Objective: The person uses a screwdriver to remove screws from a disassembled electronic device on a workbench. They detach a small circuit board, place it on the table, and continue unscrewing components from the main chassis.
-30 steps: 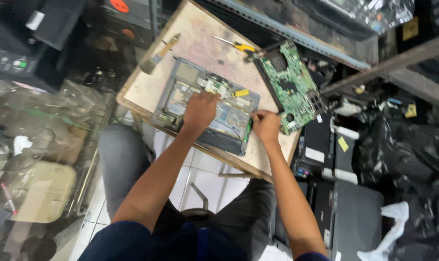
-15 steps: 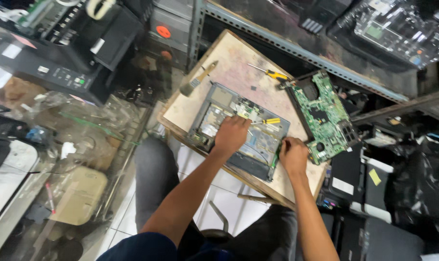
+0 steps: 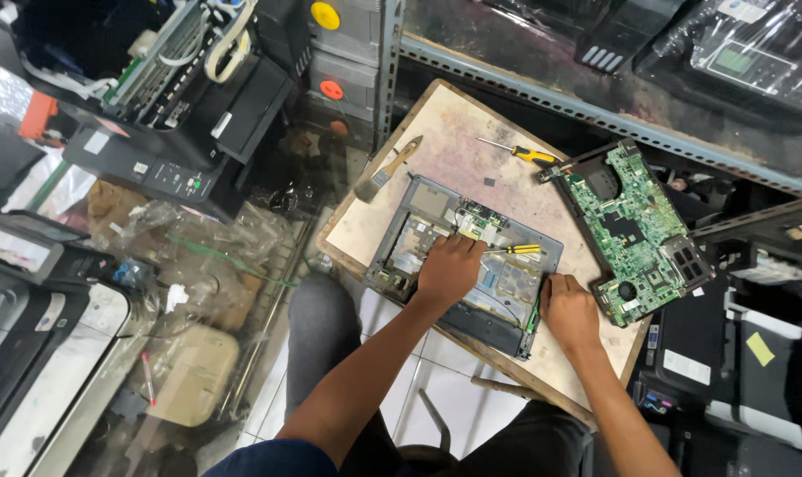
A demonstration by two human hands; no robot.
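The opened laptop base (image 3: 458,265) lies on the wooden board (image 3: 458,141). Left hand (image 3: 450,269) grasps a yellow-handled screwdriver (image 3: 511,250); right hand (image 3: 569,309) clasps the base's edge (rigid shell, fragile internals: handle by edges).

— What stays out of sight on the wooden board (image 3: 436,150) at frame centre?

— The left hand (image 3: 448,269) blankets the middle of the opened laptop chassis (image 3: 419,238), hiding the parts beneath; its fingertips are tucked under. The right hand (image 3: 569,309) masks the chassis's right edge.

— And at the margins?

— The person's arms run off the bottom edge. The printer (image 3: 30,327) at lower left is cropped, and items under the clear plastic wrap (image 3: 198,256) blur.
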